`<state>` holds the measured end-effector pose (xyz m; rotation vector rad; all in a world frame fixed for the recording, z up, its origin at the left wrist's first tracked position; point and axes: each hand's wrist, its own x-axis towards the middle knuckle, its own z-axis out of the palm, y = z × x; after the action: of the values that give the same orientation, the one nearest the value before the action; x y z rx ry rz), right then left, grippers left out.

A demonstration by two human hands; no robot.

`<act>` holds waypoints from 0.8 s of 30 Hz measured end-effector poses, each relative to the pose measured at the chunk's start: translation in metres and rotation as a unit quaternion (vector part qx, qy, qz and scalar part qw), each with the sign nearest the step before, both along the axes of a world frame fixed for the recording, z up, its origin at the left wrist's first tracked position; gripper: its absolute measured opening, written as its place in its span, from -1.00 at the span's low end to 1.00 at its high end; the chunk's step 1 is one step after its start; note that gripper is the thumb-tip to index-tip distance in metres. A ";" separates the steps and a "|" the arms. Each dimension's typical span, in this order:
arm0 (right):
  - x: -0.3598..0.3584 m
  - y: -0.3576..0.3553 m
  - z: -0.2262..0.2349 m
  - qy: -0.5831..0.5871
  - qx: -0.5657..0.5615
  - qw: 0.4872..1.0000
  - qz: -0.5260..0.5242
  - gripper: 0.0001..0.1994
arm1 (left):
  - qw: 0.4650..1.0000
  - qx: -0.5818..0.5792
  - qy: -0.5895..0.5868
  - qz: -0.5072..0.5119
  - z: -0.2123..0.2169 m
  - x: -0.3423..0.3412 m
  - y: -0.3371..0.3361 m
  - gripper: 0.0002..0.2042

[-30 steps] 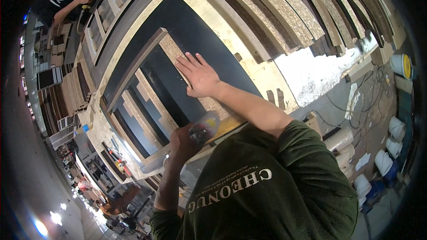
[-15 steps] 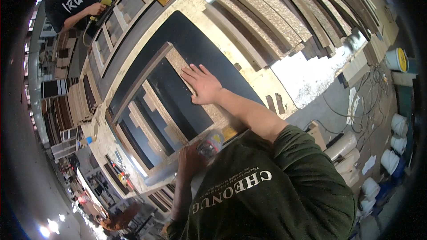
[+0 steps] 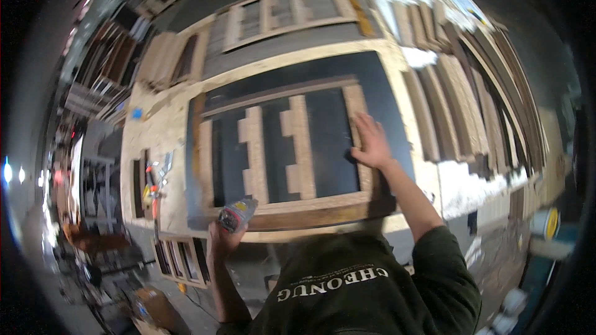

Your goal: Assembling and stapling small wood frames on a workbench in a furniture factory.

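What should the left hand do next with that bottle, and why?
Probably bring the small bottle in the left hand up over the wooden frame. The bottle sits at the frame's near rail, while the right hand already presses flat on the right-hand upright, steadying it.

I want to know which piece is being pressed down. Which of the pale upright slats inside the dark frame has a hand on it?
The rightmost slat: the right hand lies flat on it, while the other slats stand untouched to its left.

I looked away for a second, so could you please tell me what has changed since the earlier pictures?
The view swung, nothing else. The right hand stays flat on the frame's right-hand wooden strip; the left hand still holds the small bottle at the frame's near edge.
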<state>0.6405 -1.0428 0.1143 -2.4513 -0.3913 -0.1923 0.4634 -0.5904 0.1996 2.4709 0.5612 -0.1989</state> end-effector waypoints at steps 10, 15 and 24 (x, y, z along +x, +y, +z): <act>-0.014 0.013 0.008 0.066 -0.106 0.991 -0.048 -0.10 | 0.993 0.009 -0.022 0.119 -0.004 0.016 0.206 -0.67; 0.014 0.084 0.028 0.084 -0.193 0.966 -0.149 -0.21 | 0.988 -0.003 -0.087 0.129 -0.068 0.025 0.281 -0.69; 0.121 0.262 0.036 -0.030 -0.103 0.994 -0.016 -0.36 | 0.994 -0.010 -0.107 0.030 -0.064 0.058 0.237 -0.45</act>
<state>0.7612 -0.7812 0.1500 -2.6602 -0.4165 -0.2497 0.5216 -0.3538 0.1356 2.4141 0.5358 0.0838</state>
